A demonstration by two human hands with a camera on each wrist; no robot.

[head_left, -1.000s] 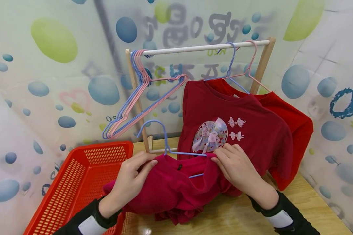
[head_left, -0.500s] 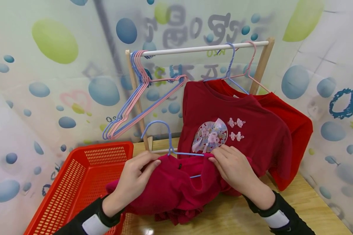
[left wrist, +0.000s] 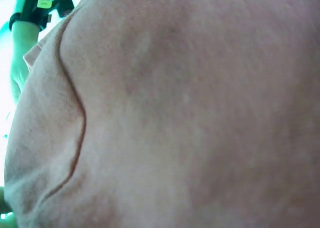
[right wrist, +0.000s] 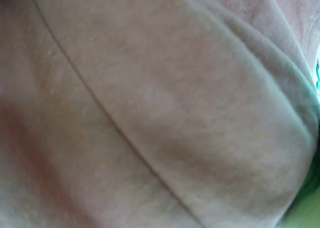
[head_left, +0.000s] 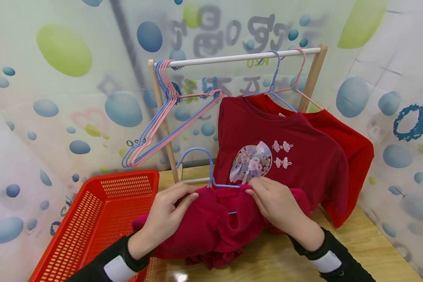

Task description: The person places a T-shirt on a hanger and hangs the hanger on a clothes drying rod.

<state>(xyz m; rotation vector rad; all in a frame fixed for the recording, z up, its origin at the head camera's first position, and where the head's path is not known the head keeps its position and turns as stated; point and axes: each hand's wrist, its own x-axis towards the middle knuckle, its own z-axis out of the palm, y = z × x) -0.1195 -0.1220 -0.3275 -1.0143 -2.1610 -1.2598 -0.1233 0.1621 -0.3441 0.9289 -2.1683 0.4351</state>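
A magenta long-sleeved top (head_left: 211, 231) is held up in front, with a blue hanger (head_left: 211, 164) set inside its neckline. The hanger's hook and part of one arm show above the collar; a short piece of its lower bar shows within the neck opening. My left hand (head_left: 170, 215) pinches the top at the left shoulder between thumb and fingers. On the other side my right hand (head_left: 280, 205) pinches the collar and shoulder, right over the hanger's arm. Cloth from the top (left wrist: 175, 113) fills most of the left wrist view, and the right wrist view too.
A wooden rack with a white rail (head_left: 239, 58) stands behind. Several blue and pink hangers (head_left: 162, 113) hang at its left. A dark red shirt (head_left: 285, 133) and a bright red garment (head_left: 356, 156) hang at its right. An orange-red basket (head_left: 102, 219) stands left on the wooden table (head_left: 366, 250).
The hanger's hook has shifted right and slightly down relative to the top. My left hand has moved a little right, and my right hand slightly left; both keep their grip on the cloth.
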